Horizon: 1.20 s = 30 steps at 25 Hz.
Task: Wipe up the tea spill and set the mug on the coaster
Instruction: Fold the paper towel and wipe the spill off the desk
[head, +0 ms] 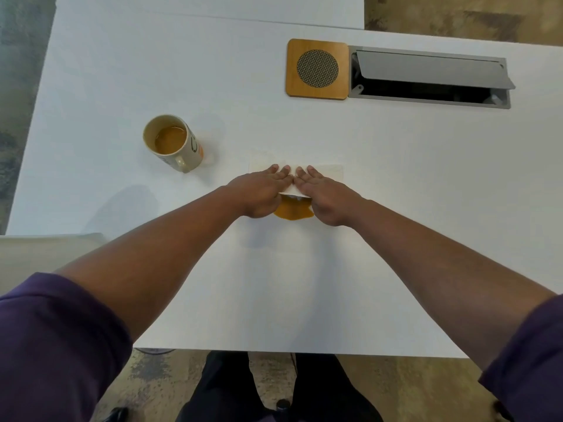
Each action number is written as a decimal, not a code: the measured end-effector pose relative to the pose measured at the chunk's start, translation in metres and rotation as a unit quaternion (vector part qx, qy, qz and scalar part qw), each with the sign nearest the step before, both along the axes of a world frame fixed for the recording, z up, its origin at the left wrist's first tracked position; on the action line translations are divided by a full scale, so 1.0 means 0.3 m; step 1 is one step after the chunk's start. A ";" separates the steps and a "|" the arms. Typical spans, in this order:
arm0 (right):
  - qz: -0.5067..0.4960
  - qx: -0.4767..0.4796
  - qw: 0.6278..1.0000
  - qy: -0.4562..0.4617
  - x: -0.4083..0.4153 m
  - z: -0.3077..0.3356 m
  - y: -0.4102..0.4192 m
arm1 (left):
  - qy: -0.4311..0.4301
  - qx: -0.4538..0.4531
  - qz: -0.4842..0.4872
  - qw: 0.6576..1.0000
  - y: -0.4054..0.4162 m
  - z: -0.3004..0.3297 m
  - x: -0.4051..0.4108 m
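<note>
On the white table [304,284], just in front of the person, both hands lie flat on a white paper towel [327,172]. The left hand [259,193] and the right hand [326,196] are side by side, palms down, fingers stretched forward and close together, the inner fingertips almost touching. Neither hand pinches anything; they press the towel down on the table. The near edge of the towel lies over the far edge of the tea spill [294,213], an amber puddle that shows between the two wrists, on the side of the towel nearer the person.

Left of the towel and a little farther away stands the mug [173,143], upright, cream-coloured with dark lettering, its handle turned toward the person, partly filled with brown tea. It is well apart from the hands.

Beyond the towel and slightly to its right lies the coaster [316,69], a square wooden one with a round mesh centre, bare on top. Just beside the coaster's right edge is a grey cable hatch [432,71] set in the table, its lid tilted open.

Purple sleeves [54,345] cover the upper arms.
</note>
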State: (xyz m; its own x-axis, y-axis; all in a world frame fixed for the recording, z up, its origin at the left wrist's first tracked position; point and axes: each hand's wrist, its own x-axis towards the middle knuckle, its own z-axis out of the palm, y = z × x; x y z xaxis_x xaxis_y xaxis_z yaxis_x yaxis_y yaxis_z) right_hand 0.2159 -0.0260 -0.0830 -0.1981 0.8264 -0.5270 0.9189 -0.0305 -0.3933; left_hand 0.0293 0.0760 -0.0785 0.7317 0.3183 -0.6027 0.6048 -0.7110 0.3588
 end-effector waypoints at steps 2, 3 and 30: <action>-0.003 0.001 1.000 0.000 -0.010 0.004 -0.019 | 0.003 0.011 -0.008 1.000 -0.012 0.005 -0.005; -0.008 0.002 1.000 0.001 -0.017 0.006 -0.029 | 0.004 0.016 -0.011 1.000 -0.018 0.008 -0.009; -0.151 0.058 0.986 -0.027 -0.097 -0.079 -0.126 | -0.090 0.078 0.103 0.988 -0.149 -0.107 -0.056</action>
